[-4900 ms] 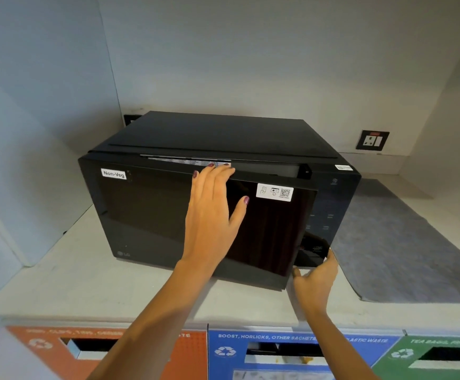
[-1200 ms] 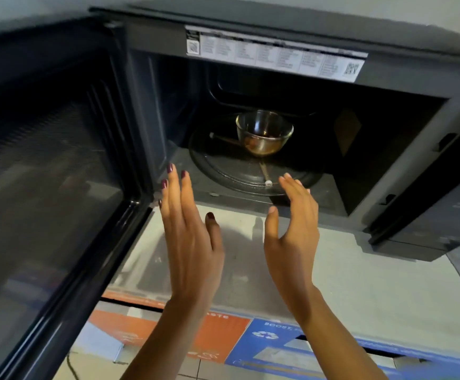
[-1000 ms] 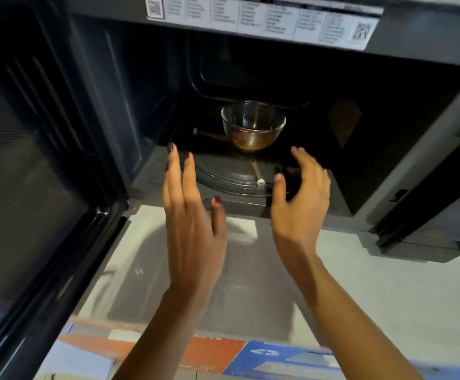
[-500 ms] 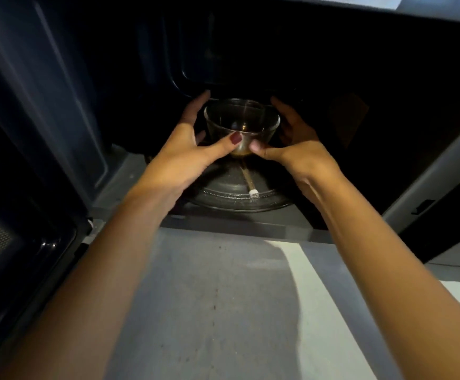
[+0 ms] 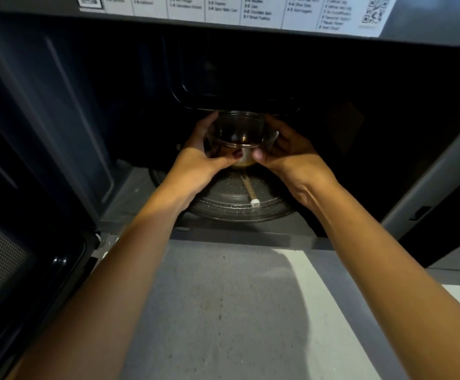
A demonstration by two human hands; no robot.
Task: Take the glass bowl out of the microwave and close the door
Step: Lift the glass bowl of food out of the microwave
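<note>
Microwave [image 5: 58, 111]: open and dark inside, its cavity filling most of the view
Door [image 5: 17, 270]: swung out at the left, mesh window and glossy inner frame showing
Label strip [image 5: 237, 12]: white printed menu list with QR codes along the top edge of the opening
Turntable [image 5: 237, 207]: round glass plate on the cavity floor, with a thin roller arm and white tip showing through it
Countertop [image 5: 223, 311]: grey speckled surface in front of the opening, both forearms reaching across it, shadow over its left part
In the way: nothing between the hands and the opening; the upper back panel sits close above the bowl's rim
Glass bowl [image 5: 241, 133]: clear, upright, inside the cavity above the turntable's centre; whether its base touches the plate cannot be told
Left hand [image 5: 198, 157]: cupped around the bowl's left side, thumb on the near wall
Right hand [image 5: 292, 154]: cupped around the right side, thumb meeting the other thumb at the front
</note>
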